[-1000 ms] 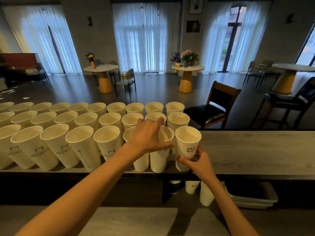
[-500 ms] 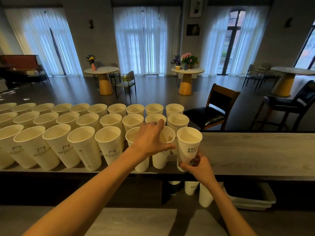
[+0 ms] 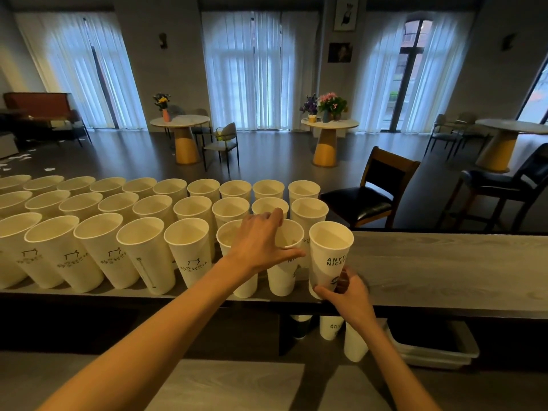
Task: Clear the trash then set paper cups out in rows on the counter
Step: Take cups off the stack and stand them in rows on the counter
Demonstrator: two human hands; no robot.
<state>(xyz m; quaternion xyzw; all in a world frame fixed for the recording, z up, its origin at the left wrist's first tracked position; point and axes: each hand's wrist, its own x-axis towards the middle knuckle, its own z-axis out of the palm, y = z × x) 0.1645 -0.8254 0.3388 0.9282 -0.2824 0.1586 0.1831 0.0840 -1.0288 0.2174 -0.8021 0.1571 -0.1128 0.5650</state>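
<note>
Three rows of white paper cups [image 3: 142, 221] stand upright on the grey wooden counter [image 3: 444, 271]. My left hand [image 3: 261, 241] rests over the rim of a front-row cup [image 3: 284, 277], thumb and fingers curled round its top. At the right end of the front row stands a cup printed "ANYT NICE" [image 3: 330, 253]. My right hand [image 3: 345, 295] grips that cup at its base, by the counter's near edge.
More cups [image 3: 354, 345] and a white tray [image 3: 439, 351] sit on a lower shelf under the counter. A lower grey surface [image 3: 231, 384] lies nearest me. Beyond the counter stand a dark chair [image 3: 370, 197], a stool [image 3: 504, 185] and round tables [image 3: 329, 126].
Both hands have stayed on their cups. The right-end cup and my right hand have shifted very slightly, and the view has tilted a little.
</note>
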